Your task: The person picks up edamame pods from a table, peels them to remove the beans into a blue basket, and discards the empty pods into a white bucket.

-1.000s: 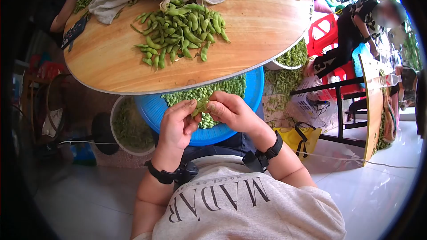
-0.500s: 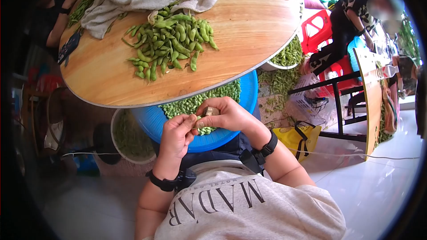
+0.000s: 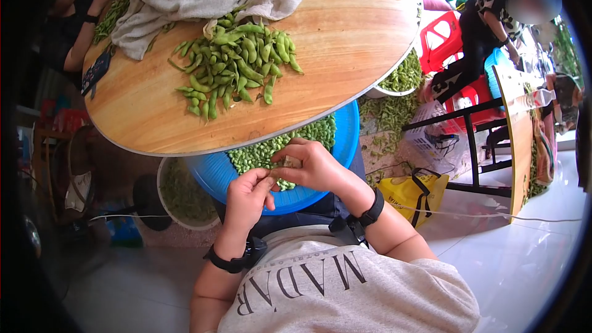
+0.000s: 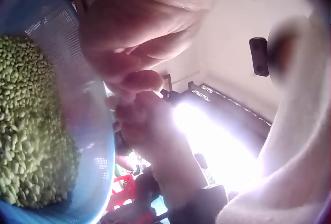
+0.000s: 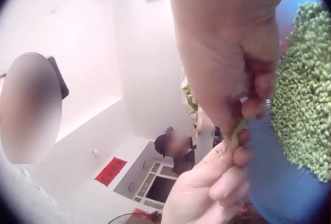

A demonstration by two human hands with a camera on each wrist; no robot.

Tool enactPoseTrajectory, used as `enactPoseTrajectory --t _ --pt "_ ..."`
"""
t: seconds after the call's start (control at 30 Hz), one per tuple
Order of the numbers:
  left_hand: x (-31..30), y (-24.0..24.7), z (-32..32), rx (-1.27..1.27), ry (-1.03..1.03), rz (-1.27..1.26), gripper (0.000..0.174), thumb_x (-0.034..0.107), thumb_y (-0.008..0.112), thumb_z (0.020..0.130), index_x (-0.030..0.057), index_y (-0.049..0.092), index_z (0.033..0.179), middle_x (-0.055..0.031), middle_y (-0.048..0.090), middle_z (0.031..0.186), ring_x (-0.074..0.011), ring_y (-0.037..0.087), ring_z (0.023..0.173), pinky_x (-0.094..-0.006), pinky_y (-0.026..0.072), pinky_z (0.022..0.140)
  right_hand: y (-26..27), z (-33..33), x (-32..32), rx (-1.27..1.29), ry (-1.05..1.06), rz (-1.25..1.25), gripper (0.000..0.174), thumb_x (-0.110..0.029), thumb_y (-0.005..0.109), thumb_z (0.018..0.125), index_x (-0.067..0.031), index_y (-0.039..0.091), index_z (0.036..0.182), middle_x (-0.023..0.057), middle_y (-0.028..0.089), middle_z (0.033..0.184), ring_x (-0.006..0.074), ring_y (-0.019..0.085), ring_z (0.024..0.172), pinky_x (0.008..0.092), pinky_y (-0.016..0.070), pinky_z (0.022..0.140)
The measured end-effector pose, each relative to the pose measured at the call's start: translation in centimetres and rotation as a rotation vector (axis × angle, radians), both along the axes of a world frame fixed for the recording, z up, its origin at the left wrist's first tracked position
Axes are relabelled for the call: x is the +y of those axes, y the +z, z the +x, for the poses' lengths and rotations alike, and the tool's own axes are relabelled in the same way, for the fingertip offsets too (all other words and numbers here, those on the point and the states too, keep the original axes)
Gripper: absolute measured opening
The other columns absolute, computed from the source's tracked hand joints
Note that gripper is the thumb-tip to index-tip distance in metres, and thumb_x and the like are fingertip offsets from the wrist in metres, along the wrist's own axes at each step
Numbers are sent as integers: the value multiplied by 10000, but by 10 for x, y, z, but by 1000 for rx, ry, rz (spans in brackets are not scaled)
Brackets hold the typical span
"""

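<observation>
Right wrist view: shows a slim green pod [image 5: 238, 132] pinched by curled thumb and fingers of the left hand [image 5: 207, 185], with the right hand [image 5: 227, 53], also curled, gripping its upper end. Cannot make out that pod in the head view, fingertips meeting over it, nor in the left wrist view. Just below the hands, see shelled beans [image 3: 246, 158] in a blue basket [image 3: 349, 135], tucked partly under the bench [image 3: 345, 43]. Find its mesh wall close up in the left wrist view. Only from the head, see the whole pod heap [image 3: 237, 65] touching a grey towel [image 3: 209, 3], plus a yellow bag [image 3: 401, 192] on the floor. Only from the right wrist, see a red wall sign [image 5: 110, 171].
</observation>
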State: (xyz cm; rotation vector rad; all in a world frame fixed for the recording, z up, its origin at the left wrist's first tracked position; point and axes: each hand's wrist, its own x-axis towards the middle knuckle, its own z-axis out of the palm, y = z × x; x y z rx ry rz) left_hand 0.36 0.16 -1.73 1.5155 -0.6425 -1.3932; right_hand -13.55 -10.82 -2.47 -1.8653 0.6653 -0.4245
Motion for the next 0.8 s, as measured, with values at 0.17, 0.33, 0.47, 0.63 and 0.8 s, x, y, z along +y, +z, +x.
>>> enactPoseTrajectory --t 0.17,0.33,0.47,0.63,0.8 --pt "-1 -6 -2 -2 -25 10 95 57 519 850 -7 585 826 -42 588 659 -60 487 436 -180 349 386 -7 -1 4 19 -45 157 285 -177 646 658 10 632 873 177 595 715 271 609 647 333 488 606" --pt "-1 -14 -5 -87 -43 -13 103 60 526 852 -16 575 804 -47 586 644 -66 497 440 -186 379 397 -11 4 12 21 -81 58 272 -135 607 633 32 622 847 218 586 653 317 620 629 353 493 581" --pt "0 -16 0 -146 -81 42 100 59 529 850 -17 571 802 -53 586 646 -67 498 438 -188 366 391 -18 4 13 23 -110 12 251 -120 604 633 18 623 842 212 580 635 333 610 618 364 488 571" --pt "1 -16 -1 -80 13 40 90 43 524 847 -19 568 801 -59 580 638 -65 489 433 -186 355 394 -32 -5 4 29 -180 -113 224 -88 616 642 -17 638 853 193 586 727 336 586 643 365 481 576" --pt "0 -18 0 -194 -5 57 96 39 515 850 -16 561 787 -54 571 628 -60 474 427 -183 349 391 -12 -6 14 -10 -229 -79 151 -92 665 693 -5 625 809 143 550 745 294 571 643 352 470 580"
